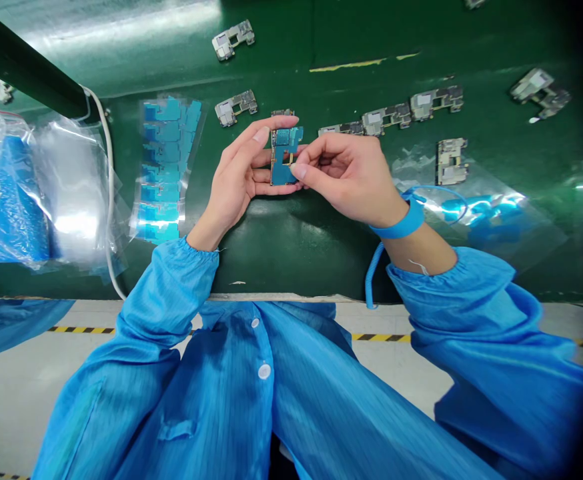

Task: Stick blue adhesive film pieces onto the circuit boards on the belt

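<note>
My left hand holds a small circuit board upright between its fingers, above the green mat. Blue film covers much of the board's face, with a gap at the middle of its right side. Thumb and index finger of my right hand are pinched at the board's lower right edge; whether a bit of film sits between them is hidden. A blue wrist strap with a coiled cord circles my right wrist. To the left lies a clear sheet of blue die-cut film pieces.
More circuit boards lie around: one behind, a row at right, another near the clear bag. Plastic-wrapped blue film and a white cable are at left. A dark post rises at upper left.
</note>
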Demonstrator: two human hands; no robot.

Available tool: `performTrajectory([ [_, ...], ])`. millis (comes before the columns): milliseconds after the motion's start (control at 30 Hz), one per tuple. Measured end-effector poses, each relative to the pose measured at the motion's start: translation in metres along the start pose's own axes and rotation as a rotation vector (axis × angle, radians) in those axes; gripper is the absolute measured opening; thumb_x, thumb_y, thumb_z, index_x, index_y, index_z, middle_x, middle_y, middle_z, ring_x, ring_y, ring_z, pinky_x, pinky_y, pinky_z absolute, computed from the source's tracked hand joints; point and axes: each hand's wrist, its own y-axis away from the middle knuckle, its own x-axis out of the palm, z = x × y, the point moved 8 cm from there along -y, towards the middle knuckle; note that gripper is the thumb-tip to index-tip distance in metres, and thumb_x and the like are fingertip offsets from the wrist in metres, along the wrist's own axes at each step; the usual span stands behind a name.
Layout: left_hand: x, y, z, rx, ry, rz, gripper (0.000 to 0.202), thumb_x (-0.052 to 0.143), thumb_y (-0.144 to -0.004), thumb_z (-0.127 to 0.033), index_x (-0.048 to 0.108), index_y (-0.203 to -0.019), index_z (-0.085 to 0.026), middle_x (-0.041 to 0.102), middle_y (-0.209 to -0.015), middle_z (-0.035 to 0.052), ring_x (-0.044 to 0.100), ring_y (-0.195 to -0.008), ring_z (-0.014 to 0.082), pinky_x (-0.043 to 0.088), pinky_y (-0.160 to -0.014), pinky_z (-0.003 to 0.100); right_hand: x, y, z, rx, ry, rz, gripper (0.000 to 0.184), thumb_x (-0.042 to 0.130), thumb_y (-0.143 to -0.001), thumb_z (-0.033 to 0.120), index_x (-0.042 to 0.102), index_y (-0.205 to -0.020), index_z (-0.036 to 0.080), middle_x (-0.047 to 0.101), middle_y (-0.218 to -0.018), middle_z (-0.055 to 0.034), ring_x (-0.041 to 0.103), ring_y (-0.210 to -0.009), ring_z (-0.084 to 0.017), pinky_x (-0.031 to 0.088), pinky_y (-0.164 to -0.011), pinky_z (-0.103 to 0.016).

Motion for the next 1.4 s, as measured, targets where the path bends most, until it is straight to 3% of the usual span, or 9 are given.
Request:
performTrajectory([
  [133,-0.0022,0.0003,0.0014,-0.034,0.014,-0.025,0.043,0.071,-0.102,-0.056,0.077,-0.135,-0.028,0.089,-0.107,0.0060,0.088,-0.106,0.0309,0.075,-0.087,0.037,0.0000,0.0003,0.0008,0.007,-0.005,-0.007,0.041,0.094,-0.089,0.061,0.075,-0.082,0.024,0.076,-0.088,-0.0042,0.069,-0.081,-0.020,0.066,-0.075,-0.036],
  [367,-0.0011,0.0027,0.0017,-0.068,-0.015,-0.029,0.048,0.070,-0.102,-0.059,0.075,-0.141,-0.031,0.089,-0.117,0.0049,0.087,-0.111,0.0289,0.074,-0.090,0.033,0.0011,-0.0008,0.0020,0.019,-0.041,0.015,0.046,0.094,-0.087,0.066,0.075,-0.082,0.025,0.076,-0.087,-0.0032,0.068,-0.075,-0.018,0.068,-0.075,-0.037],
  [567,0.0010,0.0029,0.0006,-0.045,0.008,-0.019,0.053,0.074,-0.101,-0.059,0.074,-0.143,-0.026,0.088,-0.117,0.0080,0.088,-0.109,0.0302,0.075,-0.088,0.034,-0.0002,-0.0002,-0.0010,0.020,-0.012,0.016,0.048,0.093,-0.086,0.069,0.074,-0.083,0.025,0.076,-0.087,-0.0033,0.069,-0.081,-0.020,0.067,-0.077,-0.037],
  [833,-0.0002,0.0029,0.0014,-0.059,0.005,-0.038,0.046,0.074,-0.099,-0.058,0.079,-0.135,-0.031,0.089,-0.111,0.0062,0.086,-0.114,0.0326,0.076,-0.090,0.039,0.0007,0.0001,0.0002,0.066,-0.017,0.015,0.049,0.095,-0.083,0.069,0.072,-0.082,0.026,0.073,-0.086,-0.0039,0.068,-0.083,-0.022,0.064,-0.077,-0.039],
  [1133,0.0008,0.0043,-0.0002,-0.058,-0.009,-0.041,0.044,0.073,-0.098,-0.059,0.078,-0.133,-0.032,0.089,-0.114,0.0052,0.085,-0.116,0.0326,0.075,-0.087,0.037,0.0005,0.0011,0.0018,0.053,0.006,-0.004,0.047,0.095,-0.084,0.068,0.072,-0.081,0.027,0.072,-0.085,-0.0040,0.067,-0.083,-0.023,0.066,-0.079,-0.041],
  [1400,0.0055,0.0029,-0.0033,0.018,0.000,-0.006,0.040,0.066,-0.108,-0.055,0.074,-0.132,-0.024,0.088,-0.118,0.0070,0.088,-0.096,0.0280,0.075,-0.082,0.037,-0.0009,0.0019,0.0004,0.022,0.022,-0.019,0.036,0.095,-0.088,0.055,0.074,-0.083,0.026,0.072,-0.084,-0.0036,0.069,-0.083,-0.023,0.067,-0.083,-0.042],
])
